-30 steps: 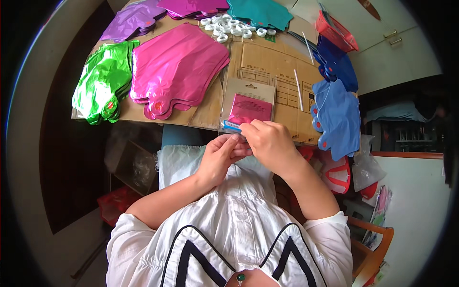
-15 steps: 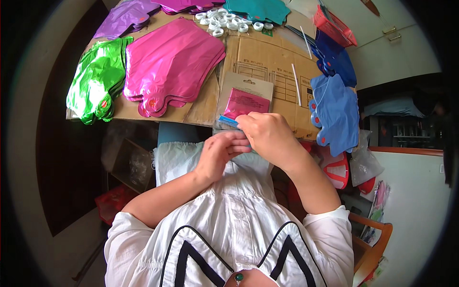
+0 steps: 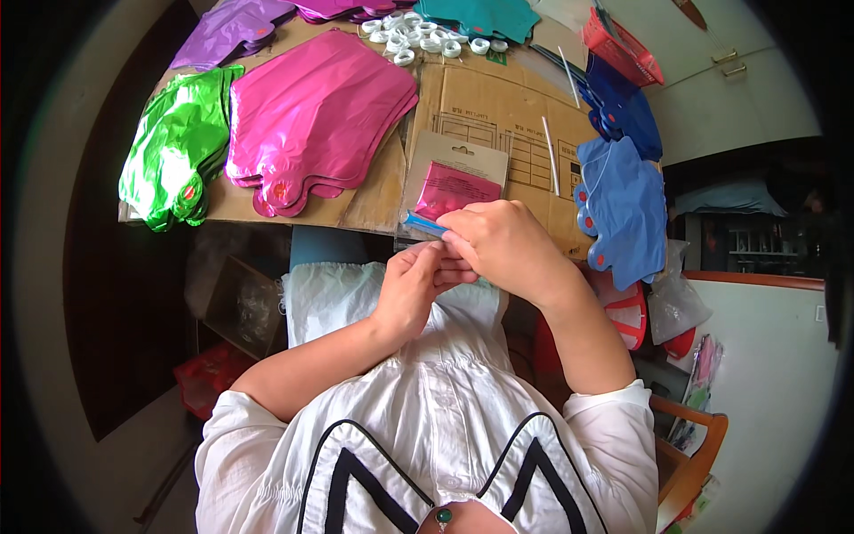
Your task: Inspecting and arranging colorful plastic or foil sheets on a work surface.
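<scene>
A flat clear packet [image 3: 415,169] lies at the front edge of the table, with a pale hang-hole card and folded pink foil [image 3: 457,190] inside. A blue strip [image 3: 424,222] runs across its near end. My right hand [image 3: 511,249] is closed over that end, its fingertips beside the strip. Just below, my left hand [image 3: 415,287] is pinched, thumb pressed toward the fingers, touching my right fingertips. Whatever lies between the left fingers is hidden.
Stacks of flat foil balloons lie around: pink [image 3: 325,107], green [image 3: 178,142], purple [image 3: 227,36], teal [image 3: 476,18] and blue [image 3: 623,196]. White ribbon rolls [image 3: 418,37] sit at the back. A white straw [image 3: 551,156] lies on the cardboard [image 3: 525,107]. A red basket [image 3: 621,49] stands far right.
My left hand has risen slightly, and its thumb has come in against the fingers near my right fingertips. My right hand has shifted a little; the blue strip is tilted slightly more.
</scene>
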